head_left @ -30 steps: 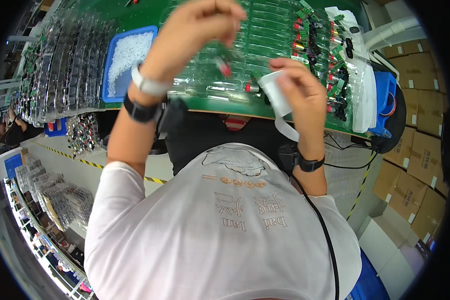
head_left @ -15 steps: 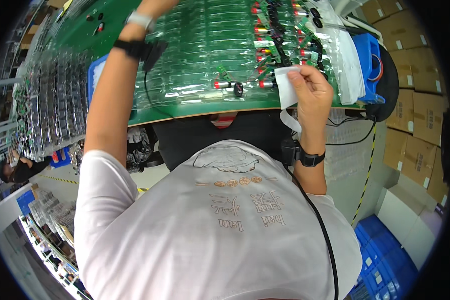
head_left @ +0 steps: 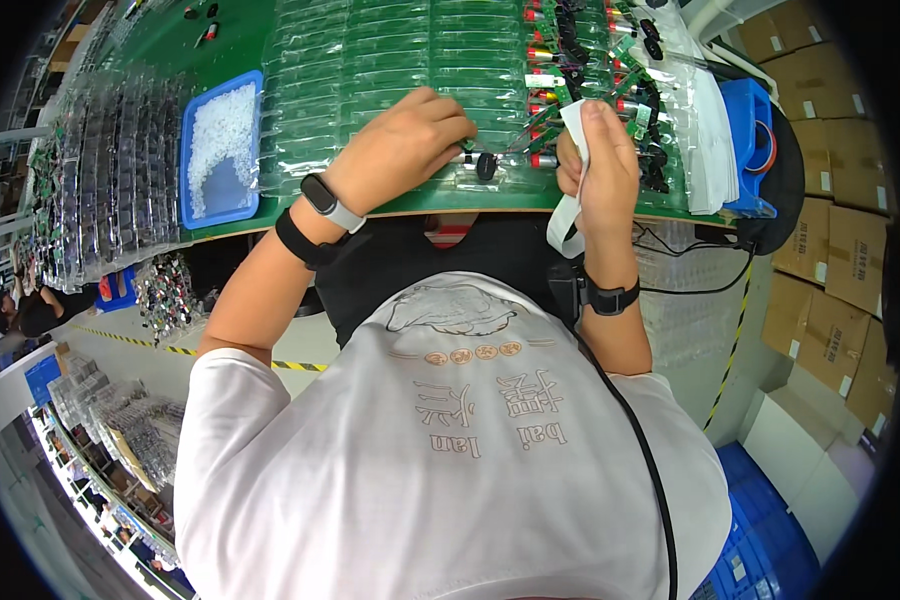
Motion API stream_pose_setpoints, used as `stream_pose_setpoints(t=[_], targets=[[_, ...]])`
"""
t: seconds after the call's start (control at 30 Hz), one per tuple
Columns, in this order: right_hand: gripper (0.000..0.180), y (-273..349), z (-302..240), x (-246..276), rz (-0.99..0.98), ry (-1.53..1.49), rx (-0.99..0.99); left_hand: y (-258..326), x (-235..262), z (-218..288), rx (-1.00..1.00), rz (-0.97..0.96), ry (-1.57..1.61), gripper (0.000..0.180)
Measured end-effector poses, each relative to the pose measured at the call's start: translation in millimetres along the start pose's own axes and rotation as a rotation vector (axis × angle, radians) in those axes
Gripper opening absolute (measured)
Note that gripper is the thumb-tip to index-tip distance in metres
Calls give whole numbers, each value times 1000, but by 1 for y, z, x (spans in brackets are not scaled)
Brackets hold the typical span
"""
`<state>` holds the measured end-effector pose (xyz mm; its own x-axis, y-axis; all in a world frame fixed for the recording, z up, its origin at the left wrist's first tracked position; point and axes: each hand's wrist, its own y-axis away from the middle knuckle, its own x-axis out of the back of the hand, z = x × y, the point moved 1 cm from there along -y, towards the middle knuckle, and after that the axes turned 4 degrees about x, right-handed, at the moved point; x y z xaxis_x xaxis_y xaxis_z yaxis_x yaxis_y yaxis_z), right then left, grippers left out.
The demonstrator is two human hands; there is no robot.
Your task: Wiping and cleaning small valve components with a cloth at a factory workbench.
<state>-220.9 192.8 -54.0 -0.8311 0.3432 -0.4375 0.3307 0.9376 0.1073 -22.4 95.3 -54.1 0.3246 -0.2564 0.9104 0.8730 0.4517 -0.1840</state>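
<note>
Fingers (head_left: 460, 130) of the left hand (head_left: 405, 142) are bent down at a small motor (head_left: 467, 158); whether they grip it or merely touch it, we cannot tell. We find this motor in the front row of a clear blister tray (head_left: 310, 100), a black disc (head_left: 485, 167) at its right end. On the right hand (head_left: 607, 170), we record digits closed on a white strip (head_left: 562, 222), its lower end hanging looped. Beside that hand, tray pockets contain red-ended motors (head_left: 544, 160) and green circuit boards (head_left: 625, 47). At left, we note a blue tray (head_left: 232, 202) holding white pellets (head_left: 220, 130).
</note>
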Motion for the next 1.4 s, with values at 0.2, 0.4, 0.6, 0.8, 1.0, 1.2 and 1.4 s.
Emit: stream_pose_setpoints(t=[0.2,0.4,0.6,0.8,1.0,1.2,1.4], targets=[[14,9,-10,0,-95,-176,8,2,2,5,9,209,14,26],[21,15,-8,9,-135,-22,216,15,35,4,309,670,1068,24],[17,15,-7,-2,-192,103,237,40,42,11,433,776,1680,26],[15,11,-7,-25,-343,174,184,55,24,25,595,440,1787,22],[11,3,-22,-75,-660,443,247,56,21,37,699,372,1605,20],[8,11,-27,-88,-543,219,59,55,20,43,654,536,1611,21],[4,14,1,-72,-401,277,250,51,14,47,546,674,1625,22]])
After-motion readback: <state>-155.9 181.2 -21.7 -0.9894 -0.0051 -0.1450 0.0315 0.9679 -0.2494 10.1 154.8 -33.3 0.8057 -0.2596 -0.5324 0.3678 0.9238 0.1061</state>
